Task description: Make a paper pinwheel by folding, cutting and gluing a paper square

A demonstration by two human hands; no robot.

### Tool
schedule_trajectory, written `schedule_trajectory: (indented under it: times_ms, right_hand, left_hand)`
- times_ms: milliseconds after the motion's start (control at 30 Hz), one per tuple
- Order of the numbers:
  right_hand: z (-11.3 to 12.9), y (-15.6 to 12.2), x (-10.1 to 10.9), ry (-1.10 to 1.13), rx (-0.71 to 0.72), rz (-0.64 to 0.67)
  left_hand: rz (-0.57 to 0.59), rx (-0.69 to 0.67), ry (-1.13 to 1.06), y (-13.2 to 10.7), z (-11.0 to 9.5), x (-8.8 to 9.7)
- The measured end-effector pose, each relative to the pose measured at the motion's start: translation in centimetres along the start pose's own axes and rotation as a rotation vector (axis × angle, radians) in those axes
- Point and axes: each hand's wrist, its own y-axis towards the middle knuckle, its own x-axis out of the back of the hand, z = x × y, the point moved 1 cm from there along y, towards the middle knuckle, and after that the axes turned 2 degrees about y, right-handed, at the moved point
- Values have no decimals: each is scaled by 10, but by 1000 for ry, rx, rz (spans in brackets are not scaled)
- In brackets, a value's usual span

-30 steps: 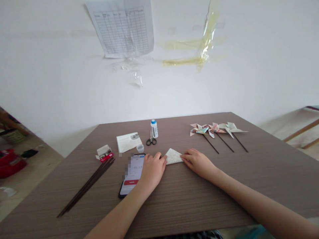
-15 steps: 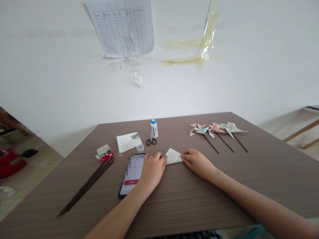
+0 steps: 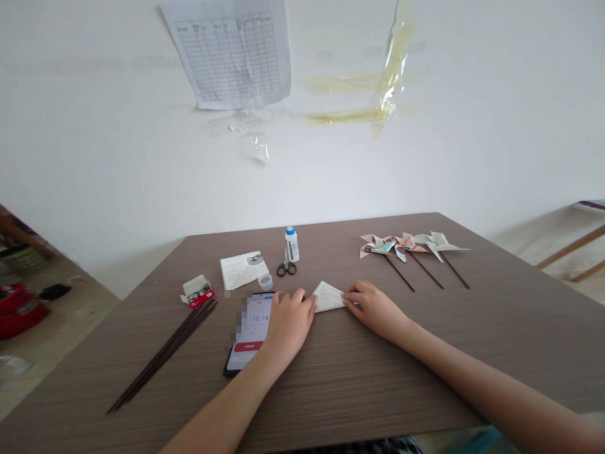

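- The left hand [image 3: 288, 321] lies flat and open on the desk [image 3: 359, 384], with its fingertips touching the left corner of the folded paper [image 3: 328, 296].
- The right hand [image 3: 373, 307] lies flat and open too, with its fingertips on the paper's right corner.
- The folded paper is a small triangle, flat on the desk between the two hands.
- A phone [image 3: 250, 331] lies left of the paper, partly under the left hand.
- Dark sticks [image 3: 163, 353] lie far left of the paper.
- Scissors [image 3: 286, 265] and a glue bottle [image 3: 292, 244] sit just behind the paper.
- Pinwheels [image 3: 411, 246] lie behind it, to the right.
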Motion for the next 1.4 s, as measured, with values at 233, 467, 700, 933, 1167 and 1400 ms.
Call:
schedule_trajectory:
  times_ms: [233,467,700,933,1167,1400]
  right_hand:
    - [-1,-1,0,16,-5,-2]
    - [1,0,0,7,-12,-1]
    - [2,-1,1,12,-10,3]
    - [2,0,2,8,-16,6]
    - [2,0,-1,19,-17,-5]
    - [1,-1,-1,0,-14,12]
  left_hand:
    - [-11,13,-10,0,-1,0]
    - [-7,6,-20,-1,0,-1]
    - [18,14,21,-3,-2,5]
    - [-6,18,3,-3,-1,2]
    - [27,23,13,-2,-3,4]
    - [30,27,11,-3,-4,5]
